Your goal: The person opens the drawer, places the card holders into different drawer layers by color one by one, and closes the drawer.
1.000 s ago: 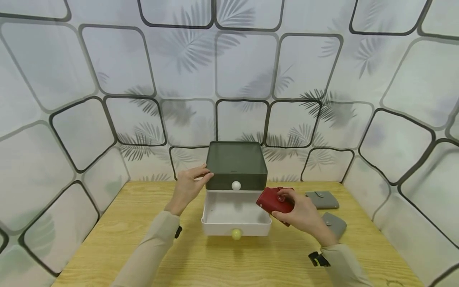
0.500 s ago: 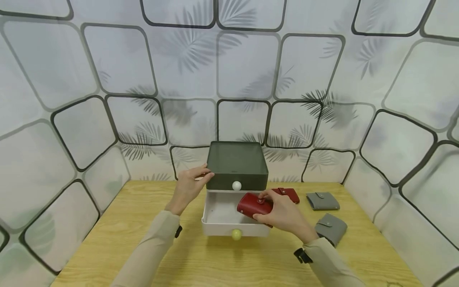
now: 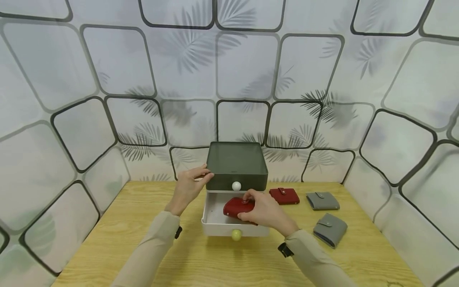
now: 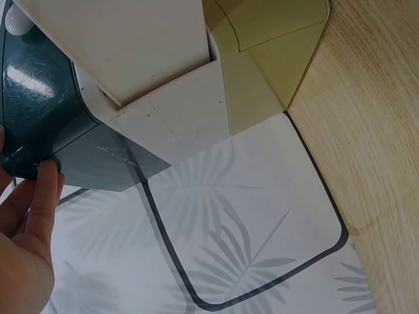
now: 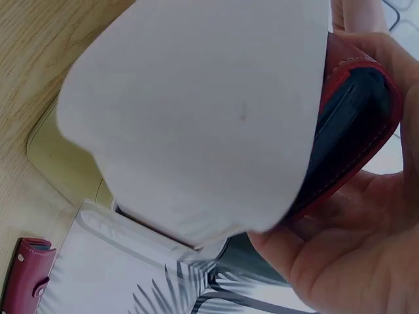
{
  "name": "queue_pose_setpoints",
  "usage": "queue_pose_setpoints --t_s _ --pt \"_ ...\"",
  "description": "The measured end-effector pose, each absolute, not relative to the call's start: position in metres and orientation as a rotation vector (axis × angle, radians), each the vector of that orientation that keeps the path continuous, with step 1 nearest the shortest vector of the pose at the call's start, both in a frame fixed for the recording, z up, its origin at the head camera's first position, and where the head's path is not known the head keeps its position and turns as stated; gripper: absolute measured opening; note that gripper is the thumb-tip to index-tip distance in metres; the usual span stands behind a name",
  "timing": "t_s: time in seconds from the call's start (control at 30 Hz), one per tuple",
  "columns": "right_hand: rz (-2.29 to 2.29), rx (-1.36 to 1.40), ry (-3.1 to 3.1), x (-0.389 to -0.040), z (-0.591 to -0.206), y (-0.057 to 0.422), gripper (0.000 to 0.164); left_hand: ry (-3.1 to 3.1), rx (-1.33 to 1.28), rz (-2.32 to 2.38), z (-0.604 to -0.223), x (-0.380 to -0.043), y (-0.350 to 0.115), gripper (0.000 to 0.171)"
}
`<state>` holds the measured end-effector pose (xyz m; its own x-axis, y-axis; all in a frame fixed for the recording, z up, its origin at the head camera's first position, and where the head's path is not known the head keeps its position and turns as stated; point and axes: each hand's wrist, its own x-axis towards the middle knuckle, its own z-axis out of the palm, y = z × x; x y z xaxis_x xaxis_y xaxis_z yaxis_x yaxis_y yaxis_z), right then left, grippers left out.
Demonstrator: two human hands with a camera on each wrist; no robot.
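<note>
Wooden table, patterned sheet behind the drawer box. Right hand pinches a red wallet over the box's open drawer, left hand pinches the box's corner

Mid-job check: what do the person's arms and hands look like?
The left sleeve and right sleeve are long, plain, beige. A black device shows by the right cuff; a black part shows by the left. Left hand and right hand wear no gloves.
</note>
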<state>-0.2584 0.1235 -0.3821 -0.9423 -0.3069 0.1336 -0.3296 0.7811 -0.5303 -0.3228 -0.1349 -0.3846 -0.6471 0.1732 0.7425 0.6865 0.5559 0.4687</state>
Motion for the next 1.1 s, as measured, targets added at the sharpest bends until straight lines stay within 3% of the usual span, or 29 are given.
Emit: queue_pose_setpoints --t_s 0.63,1.1 --pt "0.710 0.829 -2.920 -0.268 -0.390 0.103 0.042 -2.148 -0.667 -1.054 -0.384 -0.320 -0.133 0.014" --pt "0.953 0.758 -2.693 -0.268 -0.386 0.117 0.019 -2.146 -0.673 -1.074 -0.384 -0.319 -0.133 0.015"
